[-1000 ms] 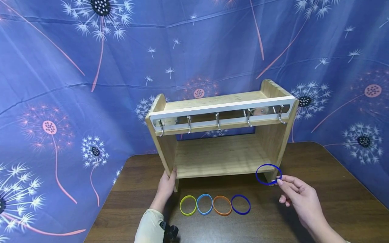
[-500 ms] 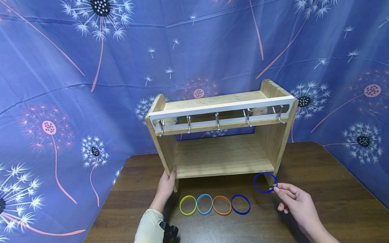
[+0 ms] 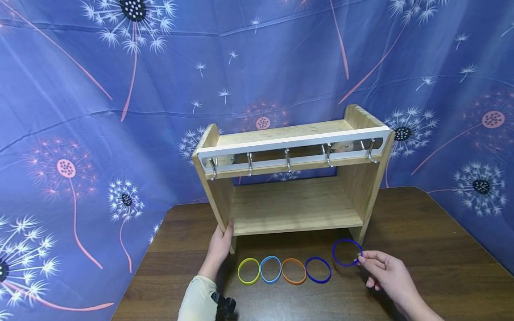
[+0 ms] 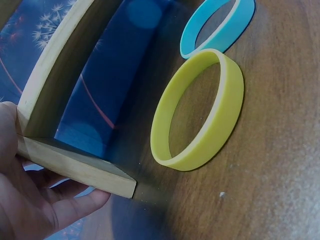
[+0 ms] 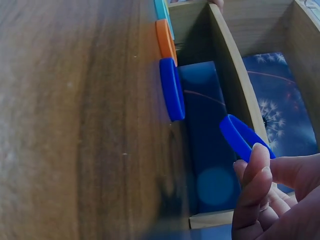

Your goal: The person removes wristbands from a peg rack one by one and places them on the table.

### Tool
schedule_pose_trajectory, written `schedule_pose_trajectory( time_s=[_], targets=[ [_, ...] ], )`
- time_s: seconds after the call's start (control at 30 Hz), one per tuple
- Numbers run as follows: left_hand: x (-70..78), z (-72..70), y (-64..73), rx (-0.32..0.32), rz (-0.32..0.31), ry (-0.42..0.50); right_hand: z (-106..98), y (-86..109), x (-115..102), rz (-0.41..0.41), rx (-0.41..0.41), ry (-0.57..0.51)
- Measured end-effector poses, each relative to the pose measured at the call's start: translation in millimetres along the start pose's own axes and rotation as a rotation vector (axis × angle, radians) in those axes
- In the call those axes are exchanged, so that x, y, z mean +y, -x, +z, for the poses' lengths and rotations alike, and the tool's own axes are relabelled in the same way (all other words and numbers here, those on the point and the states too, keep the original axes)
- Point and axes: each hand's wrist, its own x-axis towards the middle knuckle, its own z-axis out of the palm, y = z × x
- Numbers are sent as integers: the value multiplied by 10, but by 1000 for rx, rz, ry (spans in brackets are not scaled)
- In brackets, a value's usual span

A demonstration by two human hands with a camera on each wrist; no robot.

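Observation:
My left hand [image 3: 218,247] grips the lower left side panel of a wooden rack [image 3: 297,205]. In the left wrist view the thumb lies on one side of the panel, the fingers on the other. Between thumb and fingertips my right hand [image 3: 389,272] pinches a dark blue silicone wristband [image 5: 235,136], held in front of the rack's right foot. Left of it, a row of wristbands lies on the table: a second dark blue one [image 5: 172,90], an orange one [image 5: 165,39], a light blue one [image 4: 245,20] and a yellow one [image 4: 231,110].
A white rail [image 3: 261,146] with several metal hooks [image 3: 288,160] runs across the rack's upper front. The rack stands on a brown wooden table [image 3: 176,267]. Behind it hangs a blue cloth [image 3: 152,147] with a dandelion print.
My right hand has come down and a little left with the dark blue wristband, from the rack's lower right corner toward the row. The left hand stays on the panel.

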Motion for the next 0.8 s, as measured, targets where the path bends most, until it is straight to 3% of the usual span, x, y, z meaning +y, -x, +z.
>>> schedule_pose_trajectory(
  time_s=[0.47, 0.8],
  targets=[
    [13, -3, 4, -4, -9, 17, -1, -5, 107, 124, -122, 66],
    [3, 4, -4, -2, -12, 7, -18, -11, 179, 96, -233, 87]
  ],
)
